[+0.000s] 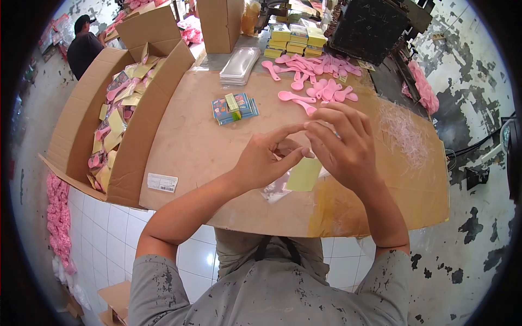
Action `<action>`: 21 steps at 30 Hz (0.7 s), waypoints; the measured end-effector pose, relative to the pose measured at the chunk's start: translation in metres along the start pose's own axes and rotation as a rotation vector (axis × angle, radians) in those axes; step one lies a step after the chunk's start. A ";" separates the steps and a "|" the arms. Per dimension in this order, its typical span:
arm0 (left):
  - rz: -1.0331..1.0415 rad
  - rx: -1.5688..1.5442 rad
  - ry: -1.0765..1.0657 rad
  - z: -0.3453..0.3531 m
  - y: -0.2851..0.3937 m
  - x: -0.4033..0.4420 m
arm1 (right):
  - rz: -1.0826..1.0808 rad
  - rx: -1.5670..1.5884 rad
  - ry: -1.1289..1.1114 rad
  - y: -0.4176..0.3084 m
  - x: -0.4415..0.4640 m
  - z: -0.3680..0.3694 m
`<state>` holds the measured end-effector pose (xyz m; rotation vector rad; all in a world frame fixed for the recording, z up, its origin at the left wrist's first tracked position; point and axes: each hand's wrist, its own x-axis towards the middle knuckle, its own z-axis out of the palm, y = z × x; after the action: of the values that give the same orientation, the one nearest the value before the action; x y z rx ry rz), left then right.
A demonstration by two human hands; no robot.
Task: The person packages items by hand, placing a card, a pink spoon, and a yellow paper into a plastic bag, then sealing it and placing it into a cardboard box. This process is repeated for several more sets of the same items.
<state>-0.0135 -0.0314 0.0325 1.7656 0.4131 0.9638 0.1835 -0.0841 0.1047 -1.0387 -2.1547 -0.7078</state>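
A pale yellow card (304,175) hangs below my hands, with a clear plastic bag (276,190) around or behind it; which one I cannot tell. My left hand (273,154) is closed in a pinch, thumb at the card's upper edge. From the other side my right hand (346,142) pinches at the top, its fingertips meeting those of the left. The bag's mouth is hidden by my fingers. Just beyond the right hand lie pink plastic spoons (296,96). A stack of blue printed cards (220,111) lies further left.
On the left stands an open carton (138,119) filled with bagged spoons and cards. Clear plastic sleeves (240,65) and yellow card stacks (298,38) are at the back, beside a dark machine (370,30). Plastic strips (405,136) lie right. A person (84,46) sits far left.
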 end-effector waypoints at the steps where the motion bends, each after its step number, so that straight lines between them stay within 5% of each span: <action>1: 0.030 0.048 0.006 0.001 -0.002 -0.001 | -0.018 -0.028 -0.012 0.000 -0.001 0.003; 6: 0.037 0.252 -0.021 0.001 -0.004 -0.002 | -0.100 -0.146 -0.115 -0.001 -0.003 0.012; 12: -0.057 0.167 -0.092 0.001 0.002 0.002 | 0.210 0.043 -0.036 0.033 -0.007 0.010; 15: -0.161 -0.102 -0.082 0.001 -0.005 0.005 | 0.779 1.081 -0.224 0.069 -0.030 -0.026; 18: -0.200 -0.160 -0.097 0.000 -0.007 0.006 | 0.779 1.058 -0.195 0.083 -0.058 -0.051; 21: -0.222 -0.025 -0.156 0.000 0.001 0.004 | 0.382 0.415 -0.102 0.040 -0.036 -0.035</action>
<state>-0.0116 -0.0291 0.0354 1.7175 0.4835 0.6680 0.2449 -0.1036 0.1089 -1.2205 -1.9832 -0.0279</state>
